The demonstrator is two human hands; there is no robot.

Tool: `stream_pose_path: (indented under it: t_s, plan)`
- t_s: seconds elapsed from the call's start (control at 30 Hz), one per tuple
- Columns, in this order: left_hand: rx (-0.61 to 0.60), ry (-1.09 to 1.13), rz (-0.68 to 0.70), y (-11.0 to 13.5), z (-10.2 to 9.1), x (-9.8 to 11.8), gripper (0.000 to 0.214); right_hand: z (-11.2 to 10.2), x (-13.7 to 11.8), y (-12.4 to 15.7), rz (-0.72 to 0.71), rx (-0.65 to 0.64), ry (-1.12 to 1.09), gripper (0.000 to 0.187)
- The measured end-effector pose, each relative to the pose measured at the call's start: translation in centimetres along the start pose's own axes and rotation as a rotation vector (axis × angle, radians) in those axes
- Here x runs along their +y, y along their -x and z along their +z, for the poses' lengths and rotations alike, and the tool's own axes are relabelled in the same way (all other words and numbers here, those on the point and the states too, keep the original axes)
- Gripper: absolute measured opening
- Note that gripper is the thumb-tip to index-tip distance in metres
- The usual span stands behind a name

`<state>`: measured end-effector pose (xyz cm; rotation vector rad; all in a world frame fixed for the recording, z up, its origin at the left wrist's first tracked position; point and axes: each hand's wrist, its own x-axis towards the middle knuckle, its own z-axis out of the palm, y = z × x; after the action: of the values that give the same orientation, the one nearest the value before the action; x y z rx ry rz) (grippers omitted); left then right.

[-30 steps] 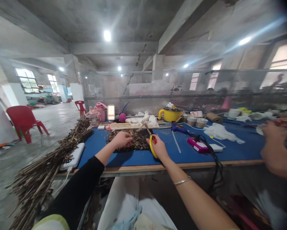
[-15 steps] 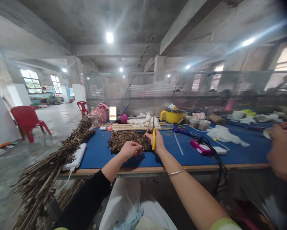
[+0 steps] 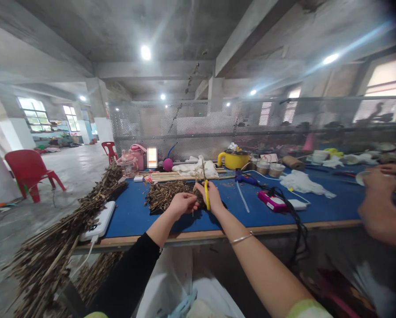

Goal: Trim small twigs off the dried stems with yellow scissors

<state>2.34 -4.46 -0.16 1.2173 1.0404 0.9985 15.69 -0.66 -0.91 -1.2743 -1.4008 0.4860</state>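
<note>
My right hand (image 3: 213, 199) holds yellow-handled scissors (image 3: 207, 194), their blades pointing up and away from me. Its fingertips are close to a pale dried sprig (image 3: 198, 183). Close beside it, my left hand (image 3: 183, 205) is closed in a pinch, fingertips turned toward the right hand. Something thin and pale shows under those fingertips, too small to name. Just behind both hands, a pile of short brown dried stalks (image 3: 163, 194) lies on the blue tabletop (image 3: 134, 218), partly hidden by them.
A large bundle of dried stems (image 3: 58, 234) hangs over the left edge beside a white power bank (image 3: 100, 223). Behind are wooden sticks (image 3: 166, 177), white cloth (image 3: 198, 168) and a yellow pot (image 3: 235, 160). Rightward lie a glue gun (image 3: 246, 177), a magenta device (image 3: 272, 202) and another person's hands (image 3: 381, 190).
My hands have come closer together, the left fingertips now almost meeting the right hand. The scissors tilt slightly more to the left. The whole view has shifted a little.
</note>
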Motion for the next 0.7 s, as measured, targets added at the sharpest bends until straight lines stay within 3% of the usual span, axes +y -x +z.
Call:
stream_pose_path:
  t_s: [0.13, 0.23, 0.7]
  plan:
    - [0.041, 0.084, 0.025, -0.5, -0.5, -1.3, 0.021, -1.9, 0.6, 1.5, 0.051, -0.132, 0.376, 0.058]
    - [0.044, 0.085, 0.037, -0.5, -0.5, -2.2, 0.020, -2.8, 0.3, 2.6, 0.026, -0.223, 0.522, 0.063]
    - [0.127, -0.044, 0.129, 0.2, 0.4, -2.3, 0.015, -2.2, -1.2, 2.5, 0.055, -0.283, 0.602, 0.066]
